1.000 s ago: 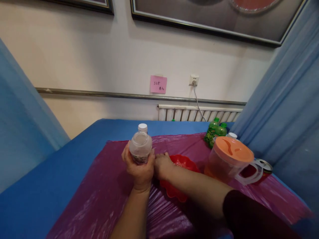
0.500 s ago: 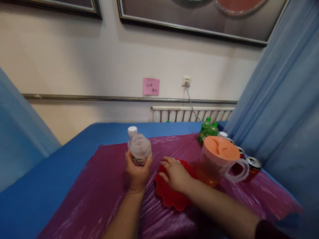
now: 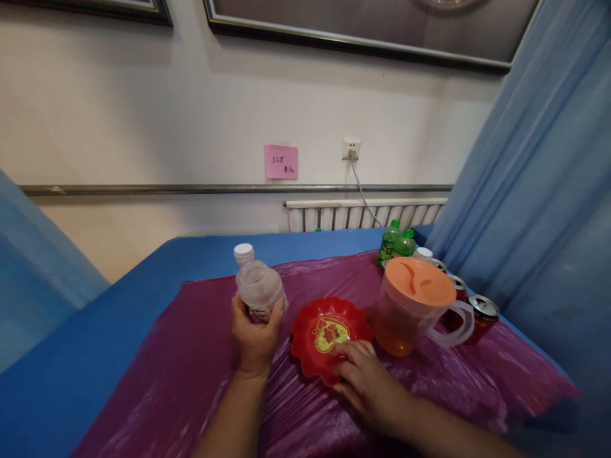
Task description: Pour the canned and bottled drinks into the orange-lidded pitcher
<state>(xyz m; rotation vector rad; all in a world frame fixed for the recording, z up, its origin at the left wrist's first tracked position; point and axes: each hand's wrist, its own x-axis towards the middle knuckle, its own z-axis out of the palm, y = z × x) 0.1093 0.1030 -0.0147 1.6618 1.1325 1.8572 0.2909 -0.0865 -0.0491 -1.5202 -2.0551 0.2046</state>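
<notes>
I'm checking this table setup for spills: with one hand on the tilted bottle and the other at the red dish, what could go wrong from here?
1. The left hand holds the clear bottle tilted, low on its body; it could slip.
2. The right hand rests on the near rim of the red dish, which could tip or slide on the glossy purple sheet.
3. The pitcher of orange liquid stands close beside the dish; a nudge might spill it.

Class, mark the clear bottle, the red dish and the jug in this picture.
clear bottle (image 3: 259, 292), head view, on its see-through body above the fingers.
red dish (image 3: 327, 331), head view, on the yellow picture at its middle.
jug (image 3: 414, 280), head view, on its orange lid.
</notes>
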